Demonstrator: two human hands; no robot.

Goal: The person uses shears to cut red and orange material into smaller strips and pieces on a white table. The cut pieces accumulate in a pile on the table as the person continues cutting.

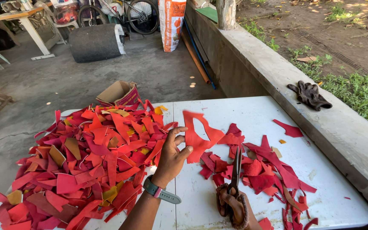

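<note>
- I see my left hand (173, 151) raised above the white folding table (252, 115), fingers partly spread, thumb and fingertips pinching the lower edge of a red leather scrap (197, 132).
- The scrap I hold is an irregular piece with a curved cut-out; it stands roughly upright in the air over the middle of the table, between the two heaps.
- My left forearm comes up from the bottom edge, wrist bent back a little, with a grey-green wristwatch (160, 191) strapped on it.
- My right hand (235, 206) is low at the bottom edge, fingers closed through the handles of a pair of dark scissors (235, 172).
- The scissors point away from me with the blades together or nearly so, the tips lying over the smaller heap of red offcuts (269, 170) on the right half of the table.
- To the left of my left hand lies the big pile of red, orange and tan leather scraps (90, 162), covering most of that side.
- A cardboard box (118, 93) sits on the concrete floor just beyond the pile.
- A pair of dark work gloves (309, 94) rests on the concrete ledge to the right, well apart from both hands.
</note>
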